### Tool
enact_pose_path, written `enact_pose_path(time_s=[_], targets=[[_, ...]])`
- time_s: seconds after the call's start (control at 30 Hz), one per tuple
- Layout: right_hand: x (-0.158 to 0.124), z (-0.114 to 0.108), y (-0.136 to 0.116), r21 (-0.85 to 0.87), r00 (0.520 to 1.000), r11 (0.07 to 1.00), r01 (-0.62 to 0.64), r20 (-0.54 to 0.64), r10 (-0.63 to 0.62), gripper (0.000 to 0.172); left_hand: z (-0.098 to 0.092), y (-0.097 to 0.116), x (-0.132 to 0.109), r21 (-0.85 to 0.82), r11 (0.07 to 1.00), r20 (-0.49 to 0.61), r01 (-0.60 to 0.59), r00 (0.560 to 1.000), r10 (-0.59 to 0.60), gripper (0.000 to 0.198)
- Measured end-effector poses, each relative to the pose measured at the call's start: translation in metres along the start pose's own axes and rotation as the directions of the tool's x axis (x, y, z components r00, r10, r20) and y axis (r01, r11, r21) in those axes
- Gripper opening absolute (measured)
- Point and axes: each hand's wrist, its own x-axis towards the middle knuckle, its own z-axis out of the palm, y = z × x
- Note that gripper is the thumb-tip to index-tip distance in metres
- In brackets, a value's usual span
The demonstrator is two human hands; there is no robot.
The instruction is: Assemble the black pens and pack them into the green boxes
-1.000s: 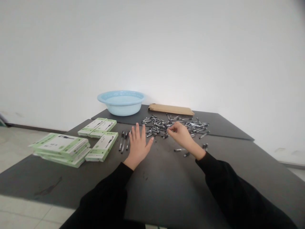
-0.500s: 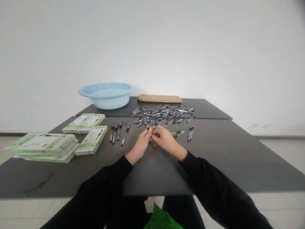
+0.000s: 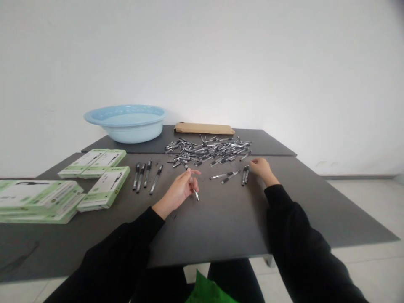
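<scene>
My left hand (image 3: 180,189) is closed around a clear pen (image 3: 196,195) with a dark end, held above the front middle of the table. Its lower tip sticks out below the fingers. My right hand (image 3: 261,168) is at the right with its fingers pinched together. Whatever it may hold is hidden. Just left of that hand, a pair of upright-lying pens (image 3: 245,175) rests side by side on the table. Between my hands lie a few slanted pens (image 3: 230,176). Beyond them spreads a loose pile of clear and black pens (image 3: 214,151).
On the left, several capped pens (image 3: 141,177) lie in a row beside green-and-white pen boxes (image 3: 104,189). More such boxes are stacked (image 3: 38,200) nearer the left edge. A light blue basin (image 3: 132,134) and a flat brown cardboard piece (image 3: 204,128) stand at the back.
My hands have parted. The right one has moved right, next to the pair of pens, while the left keeps the pen. The whole view has shifted a little to the right.
</scene>
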Motion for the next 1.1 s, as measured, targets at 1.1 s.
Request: enact_pose_path(time_s=[1.1], targets=[[0.079, 0.046, -0.011, -0.254, 0.948, 0.933, 0.255, -0.124, -0.293, 0.029, -0.017, -0.001, 0.014, -0.011, 0.971, 0.133, 0.238, 0.963, -0.235, 0.035]])
